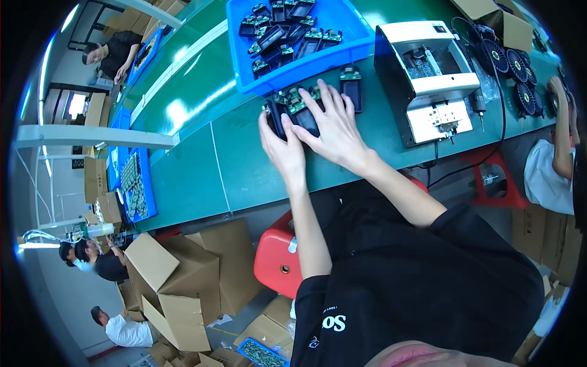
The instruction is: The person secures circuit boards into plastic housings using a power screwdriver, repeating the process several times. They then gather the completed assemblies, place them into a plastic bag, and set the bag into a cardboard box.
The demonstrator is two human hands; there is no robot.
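both hands (309, 131) on black housings (292, 110)

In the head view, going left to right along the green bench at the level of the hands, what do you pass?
Left hand → black parts with green circuit boards under both hands → right hand → lone black part → white and blue machine → black round fans.

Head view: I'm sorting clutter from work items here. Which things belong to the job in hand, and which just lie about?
In hand:
left hand
right hand
black parts with green boards
blue bin of the same parts

Lying about:
white machine
black fans
cardboard boxes
red stool
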